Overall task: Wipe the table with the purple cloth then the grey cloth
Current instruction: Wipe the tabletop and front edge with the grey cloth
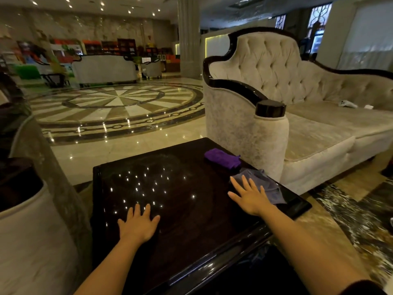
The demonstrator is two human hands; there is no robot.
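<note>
A dark glossy table (191, 209) fills the lower middle of the head view. A folded purple cloth (222, 158) lies near its far right corner. Just nearer to me, a crumpled grey cloth (265, 184) lies along the right edge. My right hand (249, 196) hovers with fingers spread, partly over the left side of the grey cloth, holding nothing. My left hand (138, 224) rests flat and open on the table's near left part, well away from both cloths.
A cream tufted sofa (297, 116) with dark wood trim stands right of the table, its arm close to the purple cloth. A pale armchair (32, 231) stands at the left. Polished marble floor (119, 107) lies beyond.
</note>
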